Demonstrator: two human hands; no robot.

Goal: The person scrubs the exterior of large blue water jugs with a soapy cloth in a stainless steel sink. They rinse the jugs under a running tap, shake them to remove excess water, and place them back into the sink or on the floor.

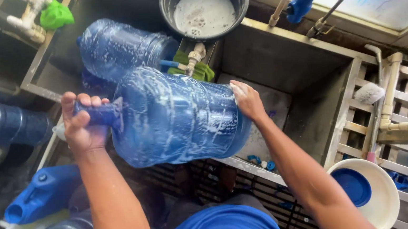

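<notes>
Left hand (81,127) is wrapped tight around the neck of the big blue water jug (177,115), fingers fully closed on it. The jug lies on its side, held over the near edge of the steel sink (288,73), streaked all over with soap suds. Looks empty, so likely light but bulky; stiff plastic, slippery when wet. The neck is the one secure hold; the base only takes a flat push. Right hand (247,99) does that: open palm pressed on the jug's bottom end, no clamp. A second jug (120,46) lies behind, a black bucket (201,3) of soapy water further back.
</notes>
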